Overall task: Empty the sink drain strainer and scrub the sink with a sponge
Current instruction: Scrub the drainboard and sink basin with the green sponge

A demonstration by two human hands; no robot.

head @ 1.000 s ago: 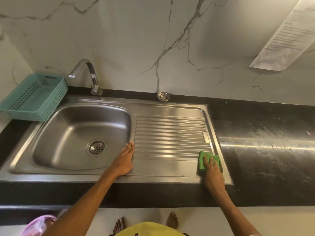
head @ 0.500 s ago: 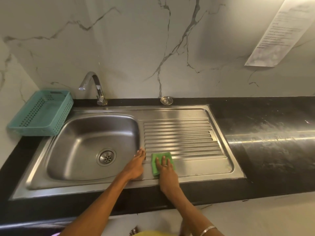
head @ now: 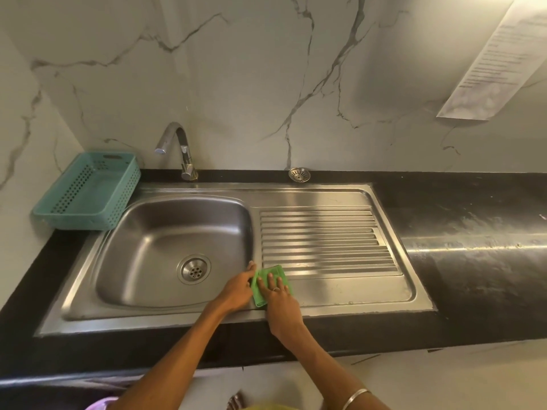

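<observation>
1. Marble wall behind, black table (head: 473,261) carrying the steel sink (head: 325,297)
2. Scrubbing step, I'd say: right hand (head: 279,303), fingers flat, presses green sponge (head: 270,284) near the sink's front edge; left hand (head: 236,288) touches its side
3. Strainer (head: 299,174) sits at the back edge; whether it's emptied is hard to tell
4. Next probably the bowl (head: 165,247)

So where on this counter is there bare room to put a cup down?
The dark counter right of the drainboard is bare. Crowded: the drainboard's front-left corner, where both hands meet the green sponge, and the back-left corner, which holds the basket.
</observation>
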